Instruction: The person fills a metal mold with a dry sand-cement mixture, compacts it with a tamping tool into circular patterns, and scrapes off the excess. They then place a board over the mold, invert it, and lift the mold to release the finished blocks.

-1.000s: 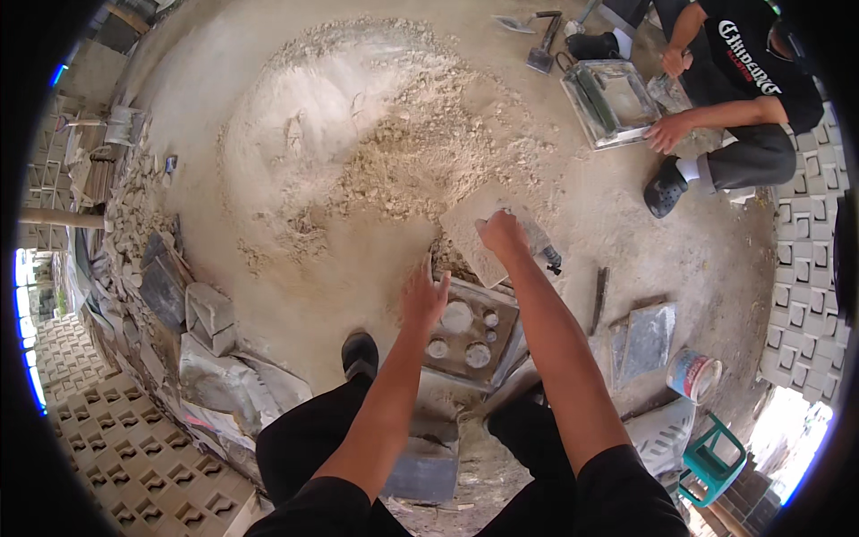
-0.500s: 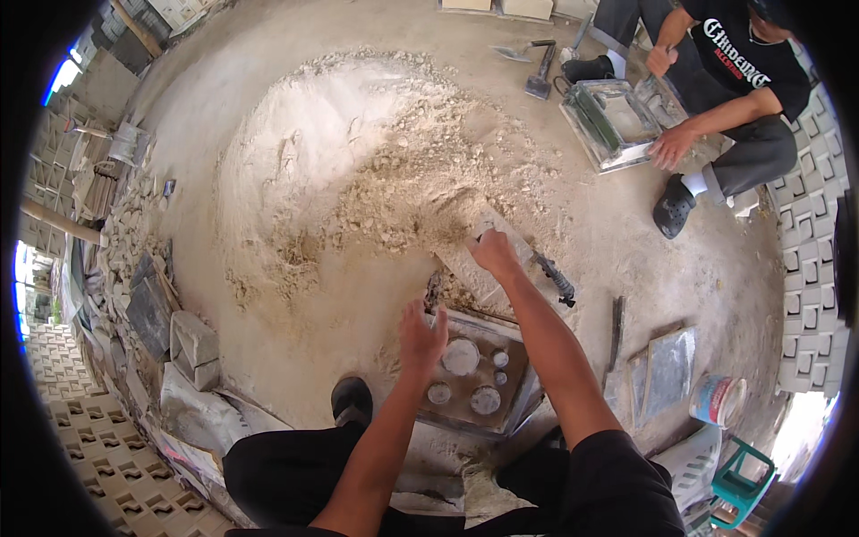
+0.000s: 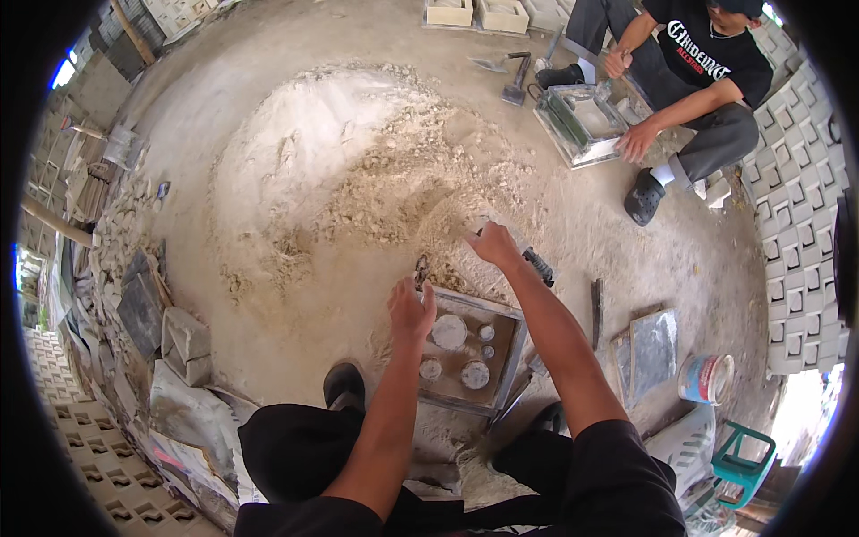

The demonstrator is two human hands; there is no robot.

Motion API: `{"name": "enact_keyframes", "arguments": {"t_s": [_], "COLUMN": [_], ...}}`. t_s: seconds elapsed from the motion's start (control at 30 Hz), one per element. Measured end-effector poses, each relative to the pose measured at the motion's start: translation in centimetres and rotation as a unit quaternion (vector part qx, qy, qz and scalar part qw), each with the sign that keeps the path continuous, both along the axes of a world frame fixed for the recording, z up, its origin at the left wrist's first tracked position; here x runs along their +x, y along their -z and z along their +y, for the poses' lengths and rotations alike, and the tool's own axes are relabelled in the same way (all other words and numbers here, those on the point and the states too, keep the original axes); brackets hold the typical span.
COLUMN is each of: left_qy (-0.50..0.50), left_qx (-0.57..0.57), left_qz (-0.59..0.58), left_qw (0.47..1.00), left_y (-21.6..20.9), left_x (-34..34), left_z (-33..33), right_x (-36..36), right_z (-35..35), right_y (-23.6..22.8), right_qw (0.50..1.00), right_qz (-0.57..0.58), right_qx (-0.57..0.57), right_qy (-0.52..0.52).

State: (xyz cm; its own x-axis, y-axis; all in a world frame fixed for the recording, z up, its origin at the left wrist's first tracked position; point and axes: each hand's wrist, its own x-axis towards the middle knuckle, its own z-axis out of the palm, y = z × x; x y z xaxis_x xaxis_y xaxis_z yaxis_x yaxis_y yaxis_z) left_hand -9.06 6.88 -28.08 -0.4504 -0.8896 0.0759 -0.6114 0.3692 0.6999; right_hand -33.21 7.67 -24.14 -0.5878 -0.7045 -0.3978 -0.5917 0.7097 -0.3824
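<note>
My right hand [image 3: 495, 243] is closed over a flat, dusty plate [image 3: 470, 268] at the near edge of the powder heap; whatever its fingers grip is hidden. A dark ribbed handle [image 3: 539, 267] sticks out just right of that hand. My left hand [image 3: 412, 311] rests at the far left corner of a square mould [image 3: 458, 355], thumb and fingers apart, beside a small dark piece [image 3: 420, 268]. Set in the mould's brown face are several round white discs of different sizes, the largest disc [image 3: 449, 332] nearest my left hand.
A big pale powder heap [image 3: 358, 152] spreads ahead. At far right a co-worker [image 3: 707, 80] sits over a box mould [image 3: 573, 130], near a hammer-like tool [image 3: 515, 85]. To my right lie flat slabs [image 3: 651, 353], a bucket [image 3: 707, 379] and a green stool [image 3: 744, 461]. Rubble lines the left.
The whole view has shifted slightly. More powder seems to cover the plate under my right hand. My left hand keeps its place at the mould's corner.
</note>
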Motion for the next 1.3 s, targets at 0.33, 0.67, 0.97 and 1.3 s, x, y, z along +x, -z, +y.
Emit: {"name": "enact_keyframes", "arguments": {"t_s": [0.33, 0.67, 0.97, 1.3], "left_qy": [0.016, -0.023, 0.174, 0.193], "left_qx": [0.026, 0.312, 0.185, 0.171], "left_qz": [0.215, 0.434, 0.234, 0.152], "left_qw": [0.976, 0.845, 0.938, 0.954], "left_y": [3.3, 3.4, 2.5, 0.8], "left_x": [1.1, 4.5, 7.5, 10.7], "left_z": [-1.0, 0.2, 2.7, 4.2], "right_x": [1.8, 12.7, 19.0, 19.8], "right_z": [4.7, 11.5, 10.9, 9.1], "right_y": [-6.1, -13.1, -11.0, -11.8], "right_qw": [0.995, 0.969, 0.969, 0.955], "right_qz": [0.038, 0.071, 0.059, 0.094], "right_qx": [-0.074, 0.096, 0.129, 0.176], "right_qy": [-0.051, -0.214, -0.201, -0.221]}}
